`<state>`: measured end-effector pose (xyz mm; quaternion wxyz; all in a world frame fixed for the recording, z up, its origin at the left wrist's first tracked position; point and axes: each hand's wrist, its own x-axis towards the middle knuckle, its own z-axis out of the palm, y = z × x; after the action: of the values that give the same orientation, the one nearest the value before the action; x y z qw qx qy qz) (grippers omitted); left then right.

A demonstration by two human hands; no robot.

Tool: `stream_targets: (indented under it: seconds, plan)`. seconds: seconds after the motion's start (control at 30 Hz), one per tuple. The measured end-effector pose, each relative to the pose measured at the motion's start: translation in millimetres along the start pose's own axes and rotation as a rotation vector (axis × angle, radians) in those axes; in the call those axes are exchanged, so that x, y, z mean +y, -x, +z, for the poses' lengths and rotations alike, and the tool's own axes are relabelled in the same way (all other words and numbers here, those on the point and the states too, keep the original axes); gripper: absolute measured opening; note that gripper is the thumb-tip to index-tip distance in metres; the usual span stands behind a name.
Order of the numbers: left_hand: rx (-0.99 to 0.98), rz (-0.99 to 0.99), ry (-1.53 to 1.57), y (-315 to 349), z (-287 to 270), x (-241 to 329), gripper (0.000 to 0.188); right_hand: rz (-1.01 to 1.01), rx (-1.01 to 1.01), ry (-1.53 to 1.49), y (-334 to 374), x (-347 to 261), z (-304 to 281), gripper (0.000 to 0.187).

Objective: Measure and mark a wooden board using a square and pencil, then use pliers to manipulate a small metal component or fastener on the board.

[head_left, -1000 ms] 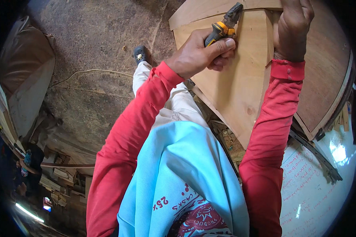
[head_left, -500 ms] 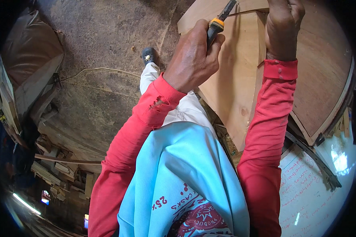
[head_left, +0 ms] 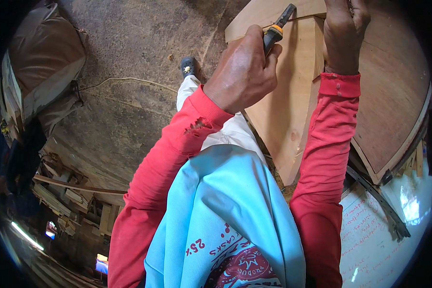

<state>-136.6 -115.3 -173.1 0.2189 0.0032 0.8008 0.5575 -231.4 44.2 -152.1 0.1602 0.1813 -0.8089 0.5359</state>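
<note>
My left hand [head_left: 247, 72] is wrapped round a hand tool [head_left: 275, 34] with a black-and-orange grip. Its short, dark metal end points up and right, over a pale wooden panel [head_left: 285, 96]; whether it is pliers or a chisel I cannot tell. At the top edge, my right hand [head_left: 343, 41] is closed beside the panel's right edge. Its fingertips are cut off by the picture, and what they hold cannot be made out. Across the panel's upper end runs another pale wooden piece [head_left: 259, 17], with a dark seam between the two.
A brown curved wooden board [head_left: 393, 101] lies on the right, above a white written-on surface [head_left: 369, 245] and a dark metal strip [head_left: 381, 206]. A brown-covered object [head_left: 45, 53] stands at far left. Wood offcuts [head_left: 57, 199] are piled lower left; a thin cord [head_left: 125, 79] crosses the floor.
My left hand and the tool have shifted slightly right, toward my right hand. The view has also moved a little; my right hand holds nearly the same place.
</note>
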Motion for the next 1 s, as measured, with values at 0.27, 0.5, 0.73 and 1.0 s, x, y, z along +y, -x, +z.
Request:
stream_targets:
  seconds: [0.27, 0.5, 0.73, 1.0]
  plan:
    - [0.147, 0.41, -0.77, -17, -38, -10, 0.025, 0.051, 0.006, -0.05, 3, -4, -3, 0.049]
    - [0.245, 0.243, -0.361, -2, -7, -38, 0.021, -0.013, 0.028, 0.031, -4, 2, 8, 0.047]
    - [0.375, 0.227, -0.19, -2, 31, -38, 0.025, 0.054, 0.024, -0.05, -6, 5, 0, 0.047]
    - [0.464, 0.299, -0.351, -10, 37, -36, 0.026, 0.051, 0.034, -0.064, -3, 5, 1, 0.047]
